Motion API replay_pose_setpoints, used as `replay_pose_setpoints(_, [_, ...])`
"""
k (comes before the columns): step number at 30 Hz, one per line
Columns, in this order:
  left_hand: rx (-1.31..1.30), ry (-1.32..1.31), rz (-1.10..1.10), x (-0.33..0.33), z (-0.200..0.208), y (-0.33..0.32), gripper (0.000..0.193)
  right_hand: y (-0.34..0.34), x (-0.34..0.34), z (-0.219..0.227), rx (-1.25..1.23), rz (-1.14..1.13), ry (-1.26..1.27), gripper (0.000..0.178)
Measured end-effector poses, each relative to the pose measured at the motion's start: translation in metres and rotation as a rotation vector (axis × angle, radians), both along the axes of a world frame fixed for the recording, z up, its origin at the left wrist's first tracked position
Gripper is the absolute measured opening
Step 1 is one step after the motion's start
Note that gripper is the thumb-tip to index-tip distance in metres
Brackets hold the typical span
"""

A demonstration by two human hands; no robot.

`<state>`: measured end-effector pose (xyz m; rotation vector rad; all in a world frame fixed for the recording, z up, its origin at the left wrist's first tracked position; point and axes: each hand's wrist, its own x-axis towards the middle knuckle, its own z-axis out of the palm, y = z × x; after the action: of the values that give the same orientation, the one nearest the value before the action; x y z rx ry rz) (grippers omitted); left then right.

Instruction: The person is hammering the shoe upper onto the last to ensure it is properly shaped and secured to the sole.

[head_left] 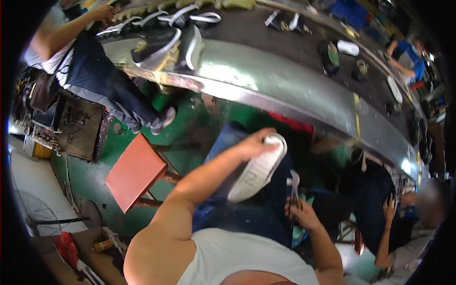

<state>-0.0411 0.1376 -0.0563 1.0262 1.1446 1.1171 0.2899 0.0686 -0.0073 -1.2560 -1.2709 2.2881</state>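
My left hand point(255, 145) is closed round the far end of a white shoe sole point(254, 174), which is tilted over my lap with a pale, marked face up. What lies beneath the sole is hidden. To its right, my right hand point(306, 216) grips the handles of metal pliers point(294, 184). The curved, shiny head of the pliers points away from me, a short gap apart from the sole. Blue trousers point(223, 213) cover my legs below both hands.
A metal-edged conveyor bench point(228, 71) runs across in front, carrying shoes and shoe parts. A red-topped stool point(135, 173) stands at left. One person point(104, 80) stands at far left; another sits close at right point(387, 223). A fan point(45, 209) is lower left.
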Motion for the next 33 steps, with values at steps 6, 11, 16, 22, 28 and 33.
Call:
replay_pose_setpoints(6, [0.052, -0.135, 0.118, -0.035, 0.062, -0.056, 0.084, 0.008, -0.058, 0.039, 0.625, 0.196, -0.231, 0.030])
replay_pose_setpoints(11, [0.094, -0.026, 0.056, -0.053, 0.073, -0.088, 0.075, 0.026, -0.108, 0.044, 0.903, 0.205, -0.158, 0.033])
replay_pose_setpoints(16, [0.105, 0.007, -0.007, -0.067, 0.086, -0.112, 0.077, 0.035, -0.146, 0.052, 0.916, 0.238, 0.011, 0.032])
replay_pose_setpoints(22, [0.098, -0.060, 0.073, -0.084, 0.081, -0.128, 0.070, 0.019, -0.145, 0.062, 0.463, 0.464, 0.134, 0.031])
replay_pose_setpoints(28, [0.137, 0.092, 0.152, -0.076, 0.079, -0.125, 0.059, 0.023, -0.163, 0.057, 0.209, 0.389, 0.296, 0.031])
replay_pose_setpoints(33, [0.116, 0.100, 0.137, -0.081, 0.077, -0.124, 0.055, 0.039, -0.163, 0.073, -0.001, 0.488, 0.142, 0.026])
